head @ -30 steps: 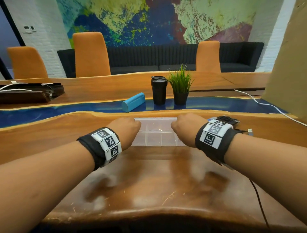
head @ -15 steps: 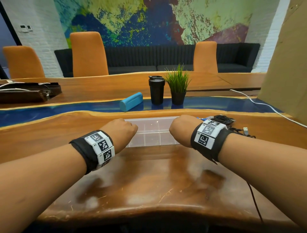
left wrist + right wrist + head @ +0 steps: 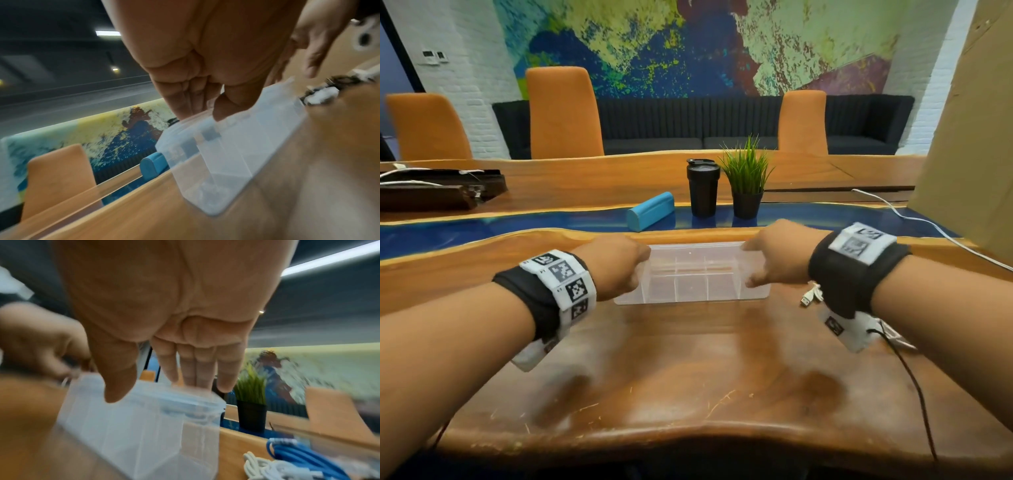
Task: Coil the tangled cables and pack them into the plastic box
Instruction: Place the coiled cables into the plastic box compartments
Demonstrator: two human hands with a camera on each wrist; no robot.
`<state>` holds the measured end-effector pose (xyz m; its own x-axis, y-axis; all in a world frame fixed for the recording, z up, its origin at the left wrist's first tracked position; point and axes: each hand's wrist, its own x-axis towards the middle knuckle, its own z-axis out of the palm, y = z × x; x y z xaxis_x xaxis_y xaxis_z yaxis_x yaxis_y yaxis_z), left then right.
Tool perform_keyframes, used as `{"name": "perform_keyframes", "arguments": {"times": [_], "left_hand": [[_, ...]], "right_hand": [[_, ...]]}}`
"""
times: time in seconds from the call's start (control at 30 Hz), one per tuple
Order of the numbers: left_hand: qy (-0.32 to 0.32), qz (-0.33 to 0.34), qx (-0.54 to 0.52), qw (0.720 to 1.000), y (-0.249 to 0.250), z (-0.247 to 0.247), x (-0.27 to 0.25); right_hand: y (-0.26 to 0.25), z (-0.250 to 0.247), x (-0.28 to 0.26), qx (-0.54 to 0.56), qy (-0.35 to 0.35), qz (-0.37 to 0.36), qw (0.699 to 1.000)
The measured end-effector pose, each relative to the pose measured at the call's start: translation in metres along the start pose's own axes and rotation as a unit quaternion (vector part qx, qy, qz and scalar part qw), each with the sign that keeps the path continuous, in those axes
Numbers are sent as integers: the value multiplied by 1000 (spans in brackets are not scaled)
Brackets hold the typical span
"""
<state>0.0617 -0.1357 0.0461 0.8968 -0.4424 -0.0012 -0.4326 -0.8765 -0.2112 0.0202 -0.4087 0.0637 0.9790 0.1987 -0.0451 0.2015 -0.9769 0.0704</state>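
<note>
The clear plastic box (image 3: 690, 274), split by thin dividers into compartments, sits at the centre of the head view on the wooden surface (image 3: 688, 370); no cable can be made out inside it. The left hand (image 3: 616, 267) grips the box's left end, thumb on the near side and fingers over the rim, as the left wrist view shows; the right hand (image 3: 777, 255) grips the right end the same way, thumb at the near wall, fingers over the far rim. The tangled cables lie to the right of the box: a white cable (image 3: 265, 467) and a blue cable (image 3: 292, 456) show bundled together at the lower right of the right wrist view; a USB plug (image 3: 808, 298) shows just below the right wrist in the head view. Both wrist views are blurred. Behind the box, in the upper middle of the frame, stand a blue case (image 3: 650, 215), a black cup (image 3: 702, 186) and a potted plant (image 3: 747, 178).
</note>
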Motion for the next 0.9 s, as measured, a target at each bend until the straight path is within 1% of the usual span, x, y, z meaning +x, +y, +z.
{"name": "perform_keyframes", "arguments": {"times": [0.03,0.07,0.13,0.17,0.2,0.27,0.3,0.33,0.37,0.43,0.47,0.5,0.6,0.63,0.7,0.77,0.8,0.83,0.9], "left_hand": [[14,-9,-19,1000,-6,-3,1],[32,-11,-31,999,-12,-6,2],[76,-5,-56,996,-23,-14,5],[88,-6,-73,993,-27,-19,5],[97,-7,-93,991,-31,-23,7],[95,-5,-130,987,-38,-31,11],[87,-2,-150,985,-40,-34,13],[80,0,-177,981,-42,-35,16],[75,-2,-211,975,-43,-37,19],[78,-22,-283,956,-46,-37,24],[84,-37,-324,942,-49,-36,27],[88,-56,-373,922,-53,-33,30],[86,-117,-511,847,-68,-16,38],[79,-141,-548,821,-71,-7,39],[58,-183,-622,759,-72,12,40],[16,-239,-676,697,-67,33,39],[-12,-265,-692,671,-66,45,39],[-43,-285,-705,648,-64,57,39],[-86,-314,-738,591,-58,73,37]], "right_hand": [[10,-5,-1,48,24,12,999],[19,-10,-2,76,70,26,994],[30,-17,-7,81,196,61,975],[31,-17,-9,70,229,64,969],[29,-15,-11,63,220,53,972],[12,-4,-13,62,119,5,991],[3,3,-12,50,63,-16,997],[-5,10,-9,33,26,-31,999],[-11,16,-4,17,10,-42,999],[-15,26,9,15,22,-54,998],[-14,29,15,16,29,-50,998],[-13,30,21,9,30,-41,999],[-8,27,30,0,15,-18,1000],[-5,26,33,5,14,-8,1000],[1,25,39,20,15,15,1000],[7,25,45,36,18,40,998],[9,24,48,40,20,48,998],[10,24,51,43,23,53,997],[12,24,58,46,24,60,997]]}}
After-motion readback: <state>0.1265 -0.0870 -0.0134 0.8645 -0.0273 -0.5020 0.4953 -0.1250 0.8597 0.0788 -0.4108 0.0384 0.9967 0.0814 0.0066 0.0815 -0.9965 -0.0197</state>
